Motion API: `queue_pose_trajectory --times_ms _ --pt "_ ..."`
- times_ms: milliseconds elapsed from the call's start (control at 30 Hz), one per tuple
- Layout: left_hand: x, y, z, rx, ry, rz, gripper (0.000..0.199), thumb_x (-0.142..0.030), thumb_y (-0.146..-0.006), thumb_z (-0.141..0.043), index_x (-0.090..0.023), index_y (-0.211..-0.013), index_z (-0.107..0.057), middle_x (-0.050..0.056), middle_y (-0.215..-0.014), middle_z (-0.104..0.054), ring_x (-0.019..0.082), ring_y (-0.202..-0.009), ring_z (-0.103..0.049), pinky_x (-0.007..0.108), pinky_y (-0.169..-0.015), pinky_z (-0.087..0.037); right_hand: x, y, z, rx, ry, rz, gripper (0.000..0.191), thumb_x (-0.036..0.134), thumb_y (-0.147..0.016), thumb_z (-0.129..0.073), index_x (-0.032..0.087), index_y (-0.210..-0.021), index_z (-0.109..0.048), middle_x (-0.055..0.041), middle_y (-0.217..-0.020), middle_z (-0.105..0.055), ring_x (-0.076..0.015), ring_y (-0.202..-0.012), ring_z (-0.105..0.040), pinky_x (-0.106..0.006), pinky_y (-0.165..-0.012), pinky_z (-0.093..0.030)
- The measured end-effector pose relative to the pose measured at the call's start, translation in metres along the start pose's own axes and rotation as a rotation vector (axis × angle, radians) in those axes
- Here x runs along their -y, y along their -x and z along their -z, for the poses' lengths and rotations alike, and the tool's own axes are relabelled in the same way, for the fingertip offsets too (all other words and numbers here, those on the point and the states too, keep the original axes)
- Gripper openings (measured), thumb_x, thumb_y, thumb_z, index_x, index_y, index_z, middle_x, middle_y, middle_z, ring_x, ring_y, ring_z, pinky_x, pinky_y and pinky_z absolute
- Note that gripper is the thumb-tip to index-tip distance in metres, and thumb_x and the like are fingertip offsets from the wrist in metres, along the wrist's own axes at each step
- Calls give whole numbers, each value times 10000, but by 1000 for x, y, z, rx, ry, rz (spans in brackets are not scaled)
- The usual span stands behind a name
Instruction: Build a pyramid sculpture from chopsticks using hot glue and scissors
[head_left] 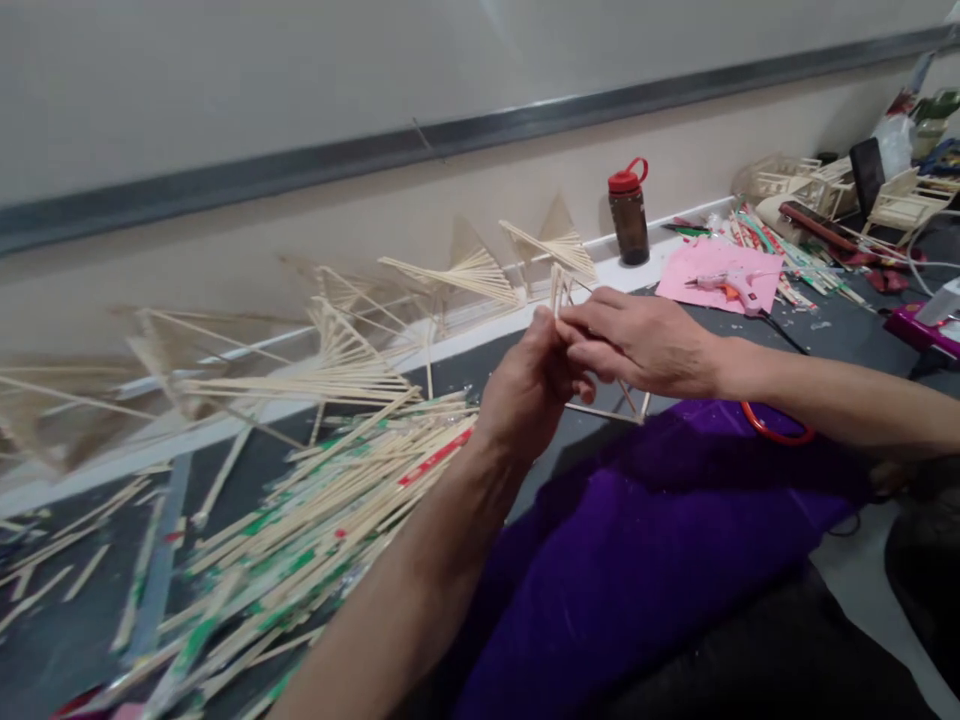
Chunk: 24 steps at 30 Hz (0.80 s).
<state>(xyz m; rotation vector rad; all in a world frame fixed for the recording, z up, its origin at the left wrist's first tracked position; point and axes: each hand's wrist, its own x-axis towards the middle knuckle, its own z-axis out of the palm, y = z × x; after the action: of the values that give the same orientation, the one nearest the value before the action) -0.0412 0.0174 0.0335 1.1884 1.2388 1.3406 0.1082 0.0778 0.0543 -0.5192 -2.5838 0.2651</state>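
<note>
My left hand (529, 385) and my right hand (641, 340) meet near the middle of the view, fingers closed around a small frame of thin wooden sticks (559, 287). Stick ends rise above the fingertips, and more sticks of the frame reach down below the right hand to the dark table. The fingers hide where the sticks meet. Just left of my left hand lies a big pile of loose chopsticks (352, 470), mixed with green and red wrappers.
Fanned stick structures (465, 275) line the wall ledge. Behind the hands stands a brown bottle (628, 215) with a red cap. A pink glue gun (731, 285) rests on pink paper (675, 272). Purple cloth (652, 530) hangs over the near edge, beside an orange ring (776, 430).
</note>
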Motion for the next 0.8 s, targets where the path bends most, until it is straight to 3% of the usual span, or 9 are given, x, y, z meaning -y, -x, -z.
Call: queue_pose_trajectory --times_ms 100,233,367,533,667,800 --pt "-5 8 -8 -12 18 -71 448 -639 -810 -583 -199 -744 -635 44 -715 -644 160 -622 -617 260 -453 -398 7 -2 11 23 50 -34 315 245 -984 -404 154 -1189 -626 -42 -1081 -621 -153 -997 -591 -272 -844 -412" --pt "-12 20 -19 -20 -20 -95 271 -473 -738 -724 -222 -832 -687 17 -752 -664 150 -605 -640 240 -449 -382 14 1 34 43 106 -143 274 233 -933 -470 132 -1062 -690 6 -887 -629 -146 -933 -612 -273 -829 -388" --pt "-19 32 -26 -46 -15 -141 301 -407 -698 -767 -222 -928 -707 15 -800 -706 130 -559 -630 233 -452 -380 14 16 51 6 148 -179 261 253 -899 -502 127 -988 -712 -9 -866 -656 -159 -907 -624 -264 -785 -389" --pt "-14 49 -13 -165 -70 -169 214 -374 -687 -777 -200 -722 -657 -2 -646 -666 106 -513 -574 223 -448 -370 -9 50 60 -75 106 -238 257 269 -887 -513 121 -917 -720 -36 -883 -676 -160 -876 -612 -264 -731 -380" --pt "7 55 9 -241 -146 -152 252 -382 -669 -764 -197 -627 -598 -4 -562 -614 100 -471 -530 223 -434 -369 -30 80 39 -108 -9 -326 257 321 -858 -567 135 -744 -702 -28 -708 -652 -127 -691 -558 -253 -640 -357" --pt "35 51 26 -372 -153 -101 252 -375 -645 -736 -193 -642 -562 -16 -559 -599 103 -476 -560 202 -426 -363 -42 91 -15 24 -51 -421 344 340 -895 -519 136 -673 -686 -22 -614 -628 -116 -586 -513 -253 -588 -330"
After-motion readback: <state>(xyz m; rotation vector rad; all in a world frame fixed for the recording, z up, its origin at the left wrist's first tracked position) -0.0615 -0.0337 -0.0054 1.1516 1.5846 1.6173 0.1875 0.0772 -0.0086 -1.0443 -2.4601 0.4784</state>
